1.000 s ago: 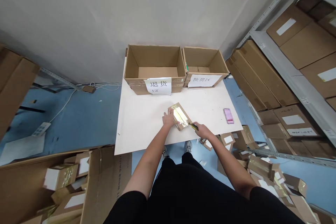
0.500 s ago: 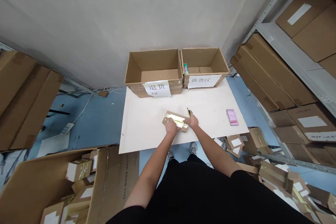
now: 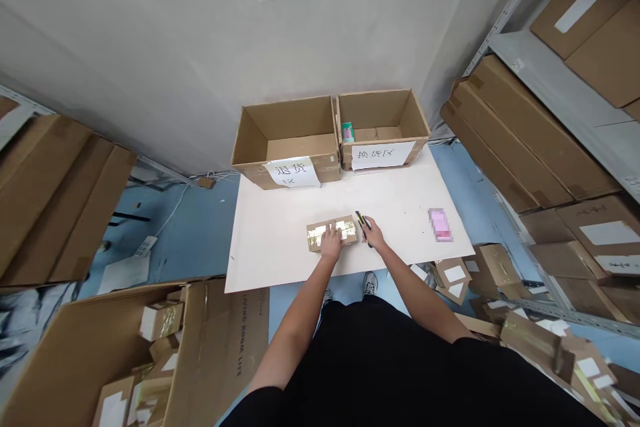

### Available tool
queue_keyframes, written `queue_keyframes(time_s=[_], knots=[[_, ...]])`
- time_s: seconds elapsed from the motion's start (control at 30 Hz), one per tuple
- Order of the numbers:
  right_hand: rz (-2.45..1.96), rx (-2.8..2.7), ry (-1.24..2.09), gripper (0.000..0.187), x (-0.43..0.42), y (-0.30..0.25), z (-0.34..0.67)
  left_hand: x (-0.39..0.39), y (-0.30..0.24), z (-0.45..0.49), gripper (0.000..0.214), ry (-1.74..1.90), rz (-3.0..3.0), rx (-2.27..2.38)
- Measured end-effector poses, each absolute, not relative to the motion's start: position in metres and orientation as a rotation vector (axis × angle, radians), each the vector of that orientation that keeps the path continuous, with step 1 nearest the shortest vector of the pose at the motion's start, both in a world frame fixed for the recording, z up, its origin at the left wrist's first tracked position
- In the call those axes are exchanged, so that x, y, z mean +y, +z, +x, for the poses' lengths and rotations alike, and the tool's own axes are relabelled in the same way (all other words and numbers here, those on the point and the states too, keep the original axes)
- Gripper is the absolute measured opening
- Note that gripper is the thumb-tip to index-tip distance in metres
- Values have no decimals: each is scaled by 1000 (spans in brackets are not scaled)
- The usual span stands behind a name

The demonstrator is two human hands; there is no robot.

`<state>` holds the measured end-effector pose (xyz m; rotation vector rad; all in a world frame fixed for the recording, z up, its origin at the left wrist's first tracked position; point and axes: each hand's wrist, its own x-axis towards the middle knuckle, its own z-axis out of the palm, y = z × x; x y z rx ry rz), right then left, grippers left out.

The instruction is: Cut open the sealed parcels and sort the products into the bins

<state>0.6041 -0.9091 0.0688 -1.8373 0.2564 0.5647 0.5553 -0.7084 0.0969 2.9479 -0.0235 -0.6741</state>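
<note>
A small brown parcel (image 3: pixel 320 235) with shiny yellow tape lies flat near the front of the white table (image 3: pixel 280 227). My left hand (image 3: pixel 331 243) rests on top of it, fingers spread flat, pressing it down. My right hand (image 3: pixel 373 235) is closed round a yellow and black utility knife (image 3: pixel 361 221), whose tip sits just off the parcel's right end.
Two open cardboard boxes with paper labels stand at the table's back: a large one (image 3: pixel 285 140) and a smaller one (image 3: pixel 383 127) holding a green item. A pink item (image 3: pixel 439 224) lies at the right. Parcels fill a carton (image 3: pixel 145 347) at lower left and the floor at right. Shelves of boxes (image 3: pixel 550 113) rise on the right.
The parcel has been turned from slanting to lying crosswise. My right hand with the knife moved from its near corner to its right end. My left hand stayed on top.
</note>
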Motion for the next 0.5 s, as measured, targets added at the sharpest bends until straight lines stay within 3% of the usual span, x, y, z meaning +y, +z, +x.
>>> queue_keyframes(time_s=[0.5], knots=[[-1596, 100, 727, 51, -941, 72, 592, -706, 85, 556, 69, -674, 2911, -12]])
